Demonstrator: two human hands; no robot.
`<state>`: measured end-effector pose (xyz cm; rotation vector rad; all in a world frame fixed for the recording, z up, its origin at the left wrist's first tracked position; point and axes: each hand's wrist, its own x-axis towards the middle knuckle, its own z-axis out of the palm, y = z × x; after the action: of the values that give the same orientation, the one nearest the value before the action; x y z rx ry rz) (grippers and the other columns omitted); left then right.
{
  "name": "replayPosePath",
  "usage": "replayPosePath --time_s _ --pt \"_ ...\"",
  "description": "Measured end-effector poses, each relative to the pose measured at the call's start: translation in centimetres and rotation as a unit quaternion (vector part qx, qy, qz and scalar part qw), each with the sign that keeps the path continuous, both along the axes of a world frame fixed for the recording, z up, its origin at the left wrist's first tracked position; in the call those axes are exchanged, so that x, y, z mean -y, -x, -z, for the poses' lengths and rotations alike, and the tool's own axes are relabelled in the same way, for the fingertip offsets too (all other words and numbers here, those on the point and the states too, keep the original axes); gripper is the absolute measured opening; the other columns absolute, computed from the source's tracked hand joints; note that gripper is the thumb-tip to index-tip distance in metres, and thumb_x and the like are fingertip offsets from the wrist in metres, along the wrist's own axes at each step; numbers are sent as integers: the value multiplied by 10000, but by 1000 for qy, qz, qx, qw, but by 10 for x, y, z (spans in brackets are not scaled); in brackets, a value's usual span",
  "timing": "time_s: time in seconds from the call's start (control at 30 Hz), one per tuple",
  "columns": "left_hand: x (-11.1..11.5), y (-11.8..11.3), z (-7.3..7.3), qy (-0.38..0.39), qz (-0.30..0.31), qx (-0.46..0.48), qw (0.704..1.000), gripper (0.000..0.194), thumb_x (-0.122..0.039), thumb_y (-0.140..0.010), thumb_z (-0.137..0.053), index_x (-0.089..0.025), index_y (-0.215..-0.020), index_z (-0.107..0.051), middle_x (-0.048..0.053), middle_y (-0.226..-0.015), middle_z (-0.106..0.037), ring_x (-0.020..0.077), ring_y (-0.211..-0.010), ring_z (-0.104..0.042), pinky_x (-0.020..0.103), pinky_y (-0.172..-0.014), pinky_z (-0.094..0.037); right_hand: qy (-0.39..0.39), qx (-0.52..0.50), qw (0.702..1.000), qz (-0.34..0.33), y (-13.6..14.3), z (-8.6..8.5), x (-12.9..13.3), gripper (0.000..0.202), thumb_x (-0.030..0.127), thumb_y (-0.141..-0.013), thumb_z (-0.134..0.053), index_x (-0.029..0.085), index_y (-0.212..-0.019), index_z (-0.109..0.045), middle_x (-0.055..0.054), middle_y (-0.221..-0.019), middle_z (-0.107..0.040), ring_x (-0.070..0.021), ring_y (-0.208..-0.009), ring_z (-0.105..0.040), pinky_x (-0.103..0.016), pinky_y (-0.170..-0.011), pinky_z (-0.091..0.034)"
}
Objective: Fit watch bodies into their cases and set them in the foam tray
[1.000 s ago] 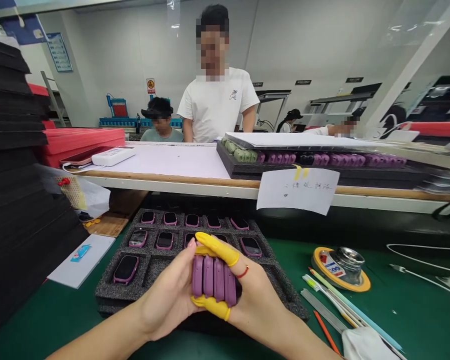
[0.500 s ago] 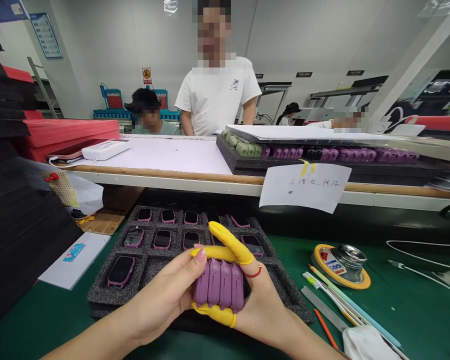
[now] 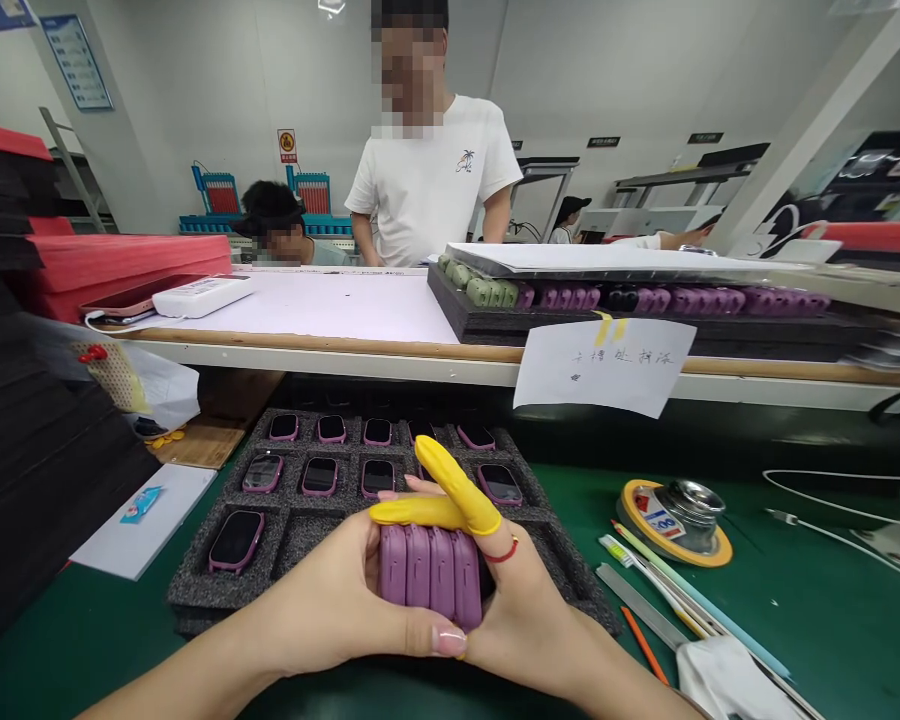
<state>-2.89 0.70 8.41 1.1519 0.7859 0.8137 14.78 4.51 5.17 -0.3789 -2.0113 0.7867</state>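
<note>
Both hands are closed around a row of several purple smartwatch cases (image 3: pixel 430 572), packed side by side on edge. My left hand (image 3: pixel 337 590) grips the row from the left, its thumb along the near lower edge. On the other side, my right hand (image 3: pixel 521 595) holds the row, with yellow finger cots on its fingers and a red cord at the base of one. One cot-covered finger lies across the top and another points up. Beneath the hands is a dark foam tray (image 3: pixel 270 590) with purple-framed watches (image 3: pixel 236 540) in its pockets. The cases' far faces are hidden.
On the right of the green bench lie a solvent dispenser (image 3: pixel 690 510), a toothbrush (image 3: pixel 622 555), a metal ruler (image 3: pixel 637 600) and a white cloth (image 3: pixel 735 680). A shelf (image 3: pixel 330 310) above holds another watch tray (image 3: pixel 487 325). Black foam stacks (image 3: pixel 52 480) stand left. A person (image 3: pixel 435 190) stands opposite.
My left thumb has moved from the top of the row down to its near lower edge. The cases stay held between both hands. The whole view has shifted slightly.
</note>
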Motion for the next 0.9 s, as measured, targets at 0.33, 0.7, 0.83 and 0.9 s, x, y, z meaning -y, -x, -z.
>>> replayPosePath --time_s 0.33,0.7,0.83,0.9 --pt "9 -11 2 -61 -112 -36 991 410 -203 -555 -941 -189 -911 -738 -26 -788 -705 143 -739 -621 240 -701 -509 -172 105 979 38 -6 -13 16 1020 261 -862 -709 285 -1608 -14 -113 -1610 -353 -334 -1522 -225 -605 -1240 -163" --pt "12 -7 5 -443 -138 -151 873 365 -187 -743 -842 -274 -1072 -709 -2 -1056 -780 194 -1026 -687 325 -1008 -476 369 -16 918 -144 -5 -11 9 827 588 -797 -756 326 -1497 -402 -87 -1430 -575 -294 -1360 -519 -472 -1130 -432" --pt "10 -4 9 -505 -77 -150 846 360 -255 -828 -768 -284 -1172 -665 63 -1209 -679 229 -1173 -609 358 -1046 -467 328 -66 938 -95 7 -13 23 1092 392 -586 -957 355 -1508 -372 -57 -1280 -660 -279 -1191 -655 -388 -977 -575" --pt "13 -1 11 -493 -66 -190 846 575 -196 -844 -728 -330 -1365 -525 85 -1407 -530 265 -1359 -465 402 -1117 -419 292 -63 953 -45 7 -14 26 1165 332 -558 -975 359 -1531 -335 -45 -1199 -697 -271 -1081 -703 -371 -917 -608"
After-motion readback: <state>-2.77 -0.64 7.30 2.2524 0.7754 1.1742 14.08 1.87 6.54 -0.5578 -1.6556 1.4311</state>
